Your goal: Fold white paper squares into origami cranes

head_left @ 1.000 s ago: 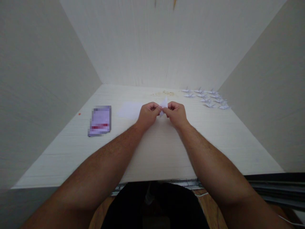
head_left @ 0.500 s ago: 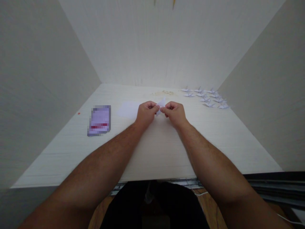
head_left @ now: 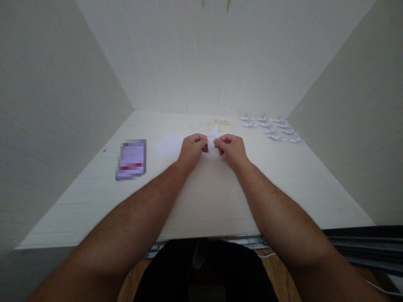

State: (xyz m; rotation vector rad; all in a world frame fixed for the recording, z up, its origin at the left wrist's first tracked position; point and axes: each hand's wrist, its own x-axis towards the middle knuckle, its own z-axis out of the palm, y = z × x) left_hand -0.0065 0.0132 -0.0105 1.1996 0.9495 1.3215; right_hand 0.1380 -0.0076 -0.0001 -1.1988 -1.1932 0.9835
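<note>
White paper, folded small (head_left: pixel 212 143), held between both hands over the middle of the pale, streaked tabletop (head_left: pixel 208 201), with one pointed flap rising toward the back panel (head_left: pixel 201 63). Pinched at its left edge by the left hand (head_left: pixel 193 147), thumb and forefinger closed in a narrow grip, other fingers curled in beneath. Pinched likewise at its right edge by the right hand (head_left: pixel 231 146), thumb against forefinger, knuckles bent. Hands close together but apart, bridged by the paper alone. Fine creases too pale and soft to tell; contact between paper and tabletop also impossible to tell from this angle. Just beside the left hand, lying flat, a pale blank sheet (head_left: pixel 168 144), partly hidden at its right end. Farther left, a purple rectangular item (head_left: pixel 132 157) with a red band, blurred into blocks and unreadable. Near the left side panel (head_left: pixel 47 105), a small red spot (head_left: pixel 104 150). Beyond the hands, a brownish smudge (head_left: pixel 222 122) on the tabletop. Toward the far right corner, a loose cluster of white origami cranes (head_left: pixel 276 138), wings spread, well apart from the right hand. Below the near edge, black clothing (head_left: pixel 163 272), wooden flooring (head_left: pixel 283 277) and a thin white cable (head_left: pixel 266 256).
</note>
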